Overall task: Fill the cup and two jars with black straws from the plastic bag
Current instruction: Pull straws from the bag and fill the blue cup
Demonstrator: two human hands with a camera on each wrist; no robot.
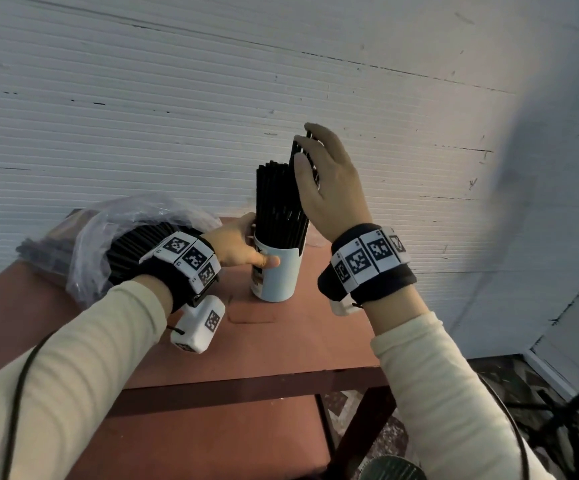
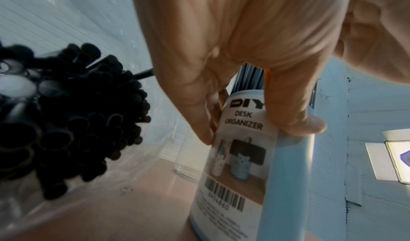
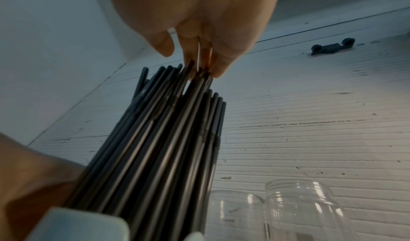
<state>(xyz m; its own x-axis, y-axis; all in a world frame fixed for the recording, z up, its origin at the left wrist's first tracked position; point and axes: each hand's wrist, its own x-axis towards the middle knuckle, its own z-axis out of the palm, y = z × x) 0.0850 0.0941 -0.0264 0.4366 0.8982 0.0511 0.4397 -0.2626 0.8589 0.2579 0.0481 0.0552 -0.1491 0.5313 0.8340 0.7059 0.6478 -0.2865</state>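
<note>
A pale blue cup (image 1: 277, 271) with a "DIY Desk Organizer" label (image 2: 241, 127) stands on the red-brown table (image 1: 281, 348). It is packed with upright black straws (image 1: 276, 202). My left hand (image 1: 246, 244) grips the cup near its rim, thumb in front (image 2: 295, 118). My right hand (image 1: 316, 157) is above the cup, its straight fingertips (image 3: 210, 65) touching the tops of a few straws (image 3: 195, 79) that stand higher than the rest. A clear plastic bag (image 1: 108, 230) of black straws (image 2: 66, 122) lies at the left. Two empty clear jars (image 3: 235, 215) (image 3: 306, 209) stand behind the cup.
A ribbed white wall (image 1: 212, 116) rises right behind the table. The table's front edge (image 1: 246, 386) and right corner are close to the cup, with floor and a black stand (image 1: 572, 403) beyond at the lower right.
</note>
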